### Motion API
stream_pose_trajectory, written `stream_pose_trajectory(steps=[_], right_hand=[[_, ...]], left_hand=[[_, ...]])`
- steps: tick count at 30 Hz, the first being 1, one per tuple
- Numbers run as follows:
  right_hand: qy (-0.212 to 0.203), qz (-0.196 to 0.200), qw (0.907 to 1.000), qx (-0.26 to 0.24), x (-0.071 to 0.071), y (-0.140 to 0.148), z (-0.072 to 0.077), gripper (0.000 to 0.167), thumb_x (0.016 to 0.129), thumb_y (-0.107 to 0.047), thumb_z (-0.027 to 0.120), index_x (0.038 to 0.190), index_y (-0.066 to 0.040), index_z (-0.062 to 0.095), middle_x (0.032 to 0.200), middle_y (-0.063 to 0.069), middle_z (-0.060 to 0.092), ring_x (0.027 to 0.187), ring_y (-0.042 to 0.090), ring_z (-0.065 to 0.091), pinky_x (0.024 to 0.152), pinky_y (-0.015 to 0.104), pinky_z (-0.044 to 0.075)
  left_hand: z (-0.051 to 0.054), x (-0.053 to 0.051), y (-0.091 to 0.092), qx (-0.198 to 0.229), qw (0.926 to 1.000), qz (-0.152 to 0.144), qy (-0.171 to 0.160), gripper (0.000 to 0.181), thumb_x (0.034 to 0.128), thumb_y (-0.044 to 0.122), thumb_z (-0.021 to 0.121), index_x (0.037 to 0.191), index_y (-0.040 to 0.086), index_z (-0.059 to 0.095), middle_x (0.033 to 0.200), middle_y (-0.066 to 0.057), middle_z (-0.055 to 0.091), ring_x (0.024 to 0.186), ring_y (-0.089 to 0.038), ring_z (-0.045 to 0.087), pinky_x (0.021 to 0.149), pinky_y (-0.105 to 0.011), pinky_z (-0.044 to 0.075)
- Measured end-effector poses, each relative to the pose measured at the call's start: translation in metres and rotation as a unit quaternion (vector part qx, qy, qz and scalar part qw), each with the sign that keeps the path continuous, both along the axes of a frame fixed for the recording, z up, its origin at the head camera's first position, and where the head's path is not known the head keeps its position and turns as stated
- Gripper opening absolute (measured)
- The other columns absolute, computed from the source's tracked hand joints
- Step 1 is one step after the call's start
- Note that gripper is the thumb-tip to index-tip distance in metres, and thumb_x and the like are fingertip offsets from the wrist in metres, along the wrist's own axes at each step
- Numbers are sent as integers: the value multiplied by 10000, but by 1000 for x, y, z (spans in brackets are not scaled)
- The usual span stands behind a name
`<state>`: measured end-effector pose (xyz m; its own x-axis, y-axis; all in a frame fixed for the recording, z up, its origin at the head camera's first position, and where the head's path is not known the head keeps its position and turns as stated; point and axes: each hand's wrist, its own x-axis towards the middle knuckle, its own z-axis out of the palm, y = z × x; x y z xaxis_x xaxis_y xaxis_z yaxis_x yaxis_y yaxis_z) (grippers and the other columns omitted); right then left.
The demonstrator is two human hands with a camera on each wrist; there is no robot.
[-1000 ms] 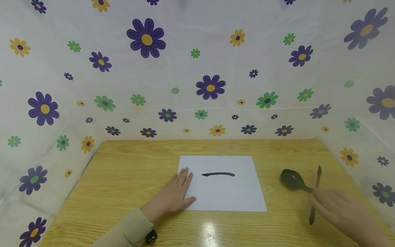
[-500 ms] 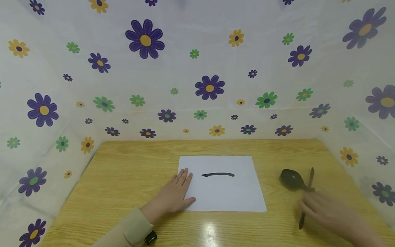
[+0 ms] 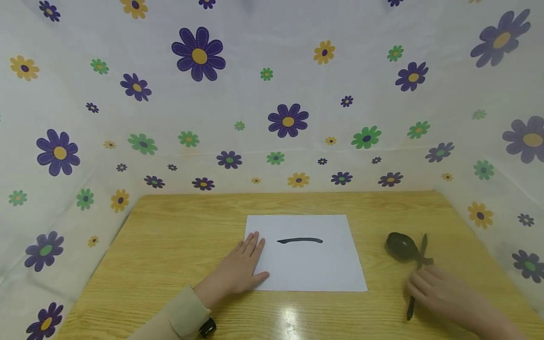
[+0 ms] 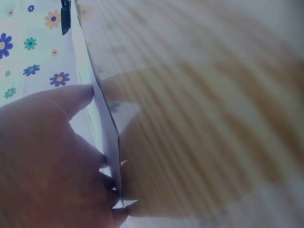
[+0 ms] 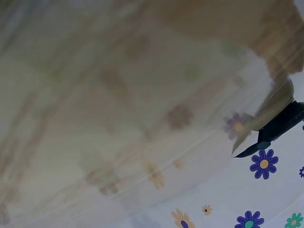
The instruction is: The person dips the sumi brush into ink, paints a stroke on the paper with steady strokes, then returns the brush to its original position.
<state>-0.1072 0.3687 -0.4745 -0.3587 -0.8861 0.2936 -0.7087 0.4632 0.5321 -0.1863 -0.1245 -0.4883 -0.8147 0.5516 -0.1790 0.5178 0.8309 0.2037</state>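
Observation:
A white sheet of paper [image 3: 323, 274] lies on the wooden table and bears one black brush stroke. My left hand [image 3: 238, 269] rests on its left edge with fingers spread straight, the thumb near the front left corner. At the right, my right hand [image 3: 437, 290] grips a slim dark calligraphy brush [image 3: 411, 309], whose two ends stick out above and below the fingers. The brush crosses the short handle of a black spoon-shaped dish [image 3: 401, 246]. Fingertips of the right hand are partly hidden. In the right wrist view, a dark pointed shape [image 5: 280, 126] is too unclear to name.
The wooden table [image 3: 178, 226] is enclosed at the back and both sides by white flower-printed cloth [image 3: 246, 38]. A black band [image 3: 208, 327] sits beside the left sleeve cuff.
My right hand has moved left and slightly down with the brush, which now crosses the handle of the spoon-shaped dish. My left hand, the paper and the dish have stayed put.

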Motion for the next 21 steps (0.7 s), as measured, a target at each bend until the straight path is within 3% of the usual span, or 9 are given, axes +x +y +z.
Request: stream_pose_trajectory(steps=[11, 21], right_hand=[[73, 89, 9997, 203, -2, 1, -4, 668, 1056, 91, 19, 942, -88, 653, 888, 46, 607, 769, 195, 551, 704, 334, 503], [231, 281, 9993, 50, -2, -2, -8, 621, 1086, 109, 66, 913, -61, 638, 877, 60, 599, 761, 203, 528, 690, 334, 483]], left_hand=[[-1, 0, 0, 2, 10000, 4, -13, 869, 1057, 516, 570, 1667, -16, 255, 1770, -231, 161, 1657, -386, 172, 1336, -552, 240], [1, 1, 0, 50, 10000, 38, -49, 861, 1057, 506, 575, 1668, -12, 258, 1772, -221, 166, 1659, -376, 175, 1339, -533, 248]])
